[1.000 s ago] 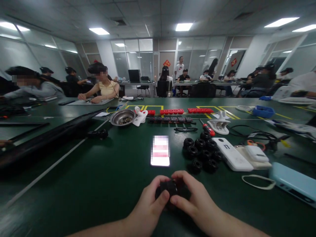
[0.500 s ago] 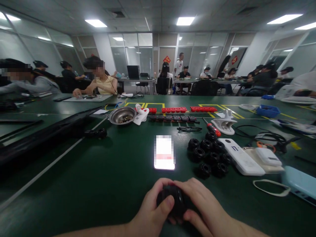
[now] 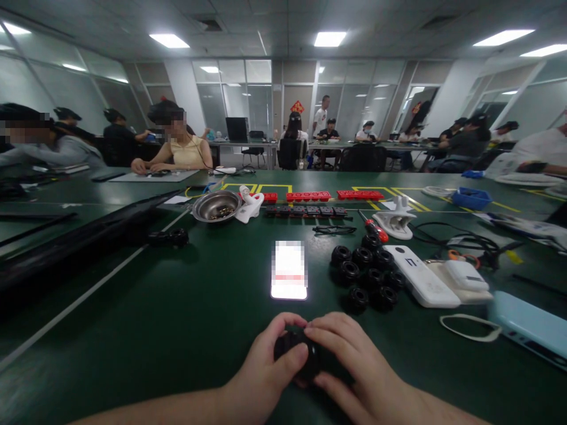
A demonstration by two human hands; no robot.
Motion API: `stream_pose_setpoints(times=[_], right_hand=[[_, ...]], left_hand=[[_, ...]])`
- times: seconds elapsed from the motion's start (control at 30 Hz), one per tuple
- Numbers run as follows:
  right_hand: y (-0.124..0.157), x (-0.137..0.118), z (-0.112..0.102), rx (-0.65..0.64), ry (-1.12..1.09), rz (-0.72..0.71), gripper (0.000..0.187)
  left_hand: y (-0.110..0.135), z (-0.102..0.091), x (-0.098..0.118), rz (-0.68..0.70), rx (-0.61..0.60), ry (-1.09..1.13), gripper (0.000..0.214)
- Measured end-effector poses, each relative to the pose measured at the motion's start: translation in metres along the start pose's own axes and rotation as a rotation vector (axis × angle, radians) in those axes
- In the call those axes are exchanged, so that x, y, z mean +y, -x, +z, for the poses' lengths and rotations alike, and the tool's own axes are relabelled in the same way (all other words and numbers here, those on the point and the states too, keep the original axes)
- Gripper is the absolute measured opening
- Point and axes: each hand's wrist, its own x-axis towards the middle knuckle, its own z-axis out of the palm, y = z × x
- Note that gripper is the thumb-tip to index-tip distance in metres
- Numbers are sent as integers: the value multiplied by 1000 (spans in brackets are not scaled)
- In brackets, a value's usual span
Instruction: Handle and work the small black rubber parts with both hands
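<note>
A glossy black wheel (image 3: 312,358) is held low at the front of the view, partly hidden by fingers. My left hand (image 3: 272,363) is wrapped round it, the thumb lying across its near face. My right hand (image 3: 354,354) closes on the wheel's right side, its fingertips at the top and its thumb lower down. Beyond the hands lies a phone (image 3: 289,292) with a bright screen. To its right, several similar black wheels (image 3: 374,276) sit in a cluster on the green table.
A metal bowl (image 3: 217,208) with small brass-coloured pieces stands beyond, beside a white plastic part (image 3: 250,208). Red strips (image 3: 309,196) and a dark row of parts (image 3: 305,211) lie further back. Right: a screwdriver (image 3: 375,227), white device (image 3: 420,277), light blue case (image 3: 531,324). Other people sit around.
The view has shifted slightly, so the table items appear a little further left. The right hand's fingers have moved slightly on the wheel; both hands still hold it.
</note>
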Motion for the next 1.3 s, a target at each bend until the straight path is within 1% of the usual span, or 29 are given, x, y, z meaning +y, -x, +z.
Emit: stream_pose_setpoints(times=[0.13,0.2,0.27,0.33,0.4,0.43,0.5,0.57,0.63,0.67,0.73,0.87,0.93,1.03,1.07,1.13,1.2,1.3], right_hand=[[1,3,2,93,-24,88,46],[-1,3,3,100,30,103,43],[-2,3,3,81,96,50,37],[-3,0,2,79,145,-37,30],[-2,-2,2,89,170,-98,29],[-1,-3,2,100,163,-103,30],[1,-2,2,134,112,-44,37],[2,-1,3,144,66,57,42],[1,1,3,103,66,136,38],[0,2,3,71,80,149,35],[-2,2,3,36,117,114,35],[-2,-1,4,61,202,-44,32],[-1,-2,4,79,184,-28,34],[-1,0,3,91,111,86,47],[-2,1,3,81,100,118,48],[-2,2,3,47,110,143,41],[-2,2,4,43,153,113,36],[0,2,6,78,226,6,34]], left_hand=[[0,-2,-2,-19,-25,-34,54],[0,-3,-2,-10,-24,-96,58],[0,-4,-2,-4,-20,-112,60],[-1,-4,0,-13,-12,-72,59],[-2,-3,0,-24,-11,-37,56],[-2,-3,0,-32,-16,-22,54],[-2,-1,-1,-43,-20,12,53],[-1,0,-2,-46,-2,26,52],[1,0,-2,-36,10,7,53],[1,-1,-2,-33,8,-9,53],[1,-2,-2,-34,5,-23,54],[-2,-3,-1,-51,13,10,54],[-2,-3,-1,-59,10,13,53],[-1,-1,1,-55,44,-10,51],[0,-1,1,-51,54,-25,51],[1,-1,1,-34,57,-62,53],[0,-2,0,-19,40,-70,57],[-1,-3,-2,-45,10,-18,63]])
